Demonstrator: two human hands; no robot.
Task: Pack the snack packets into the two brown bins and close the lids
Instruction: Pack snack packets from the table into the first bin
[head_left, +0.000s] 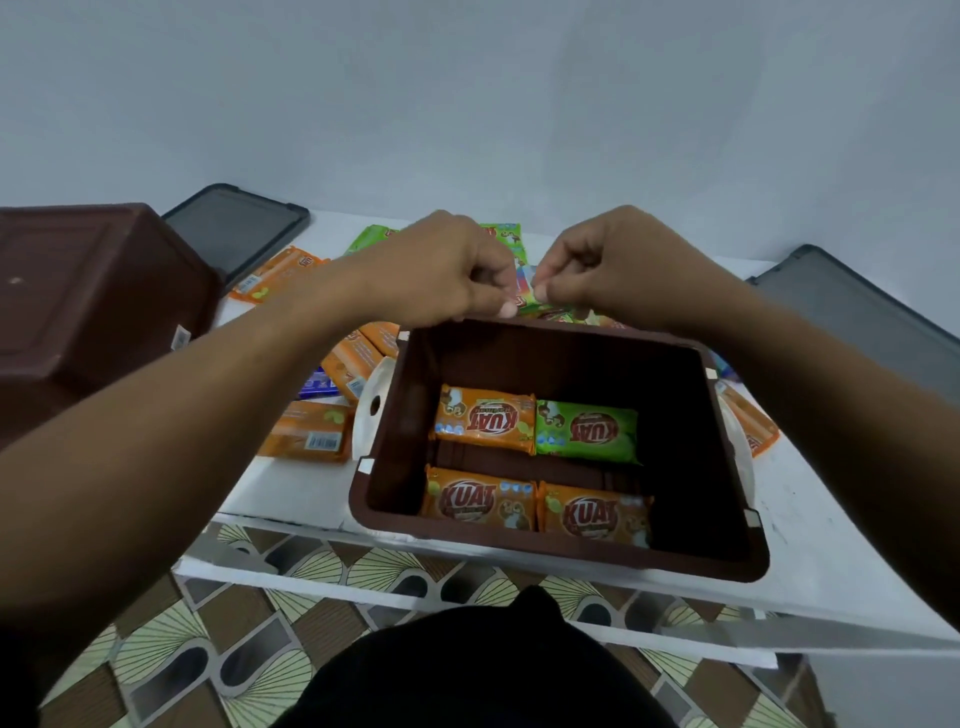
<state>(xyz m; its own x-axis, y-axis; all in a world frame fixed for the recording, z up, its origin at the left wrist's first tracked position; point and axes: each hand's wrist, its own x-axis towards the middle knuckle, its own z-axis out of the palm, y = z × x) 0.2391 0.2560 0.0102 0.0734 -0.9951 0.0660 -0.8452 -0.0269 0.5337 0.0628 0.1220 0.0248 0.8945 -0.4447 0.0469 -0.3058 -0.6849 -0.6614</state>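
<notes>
Brown plastic forms the open bin (566, 564) at the near edge of the white table (831, 571), right below the camera. Four KUAT packets lie flat on its floor in two rows: an orange packet (483, 422) and a green packet (587, 432) side by side at the back, and two more orange ones (480, 500) (595, 515) touching each other along the near wall. A white latch (370, 410) sticks out from the bin's left wall.

Both hands meet just beyond the bin's far rim. The left hand (441, 265) and the right hand (613, 260) have their fingers curled, and between them they pinch a small multicoloured snack packet (524, 283) by its edges; most of that packet is hidden behind the knuckles.

The second brown bin (88, 291) sits upside down at the table's left end. One dark grey lid (236, 228) lies behind it near the wall, and another grey lid (857, 317) lies off to the right. Loose orange packets (306, 431) and a blue packet (317, 387) are scattered left of the open bin, with loose green packets (374, 236) behind the hands. Patterned floor tiles (156, 665) show under the table.
</notes>
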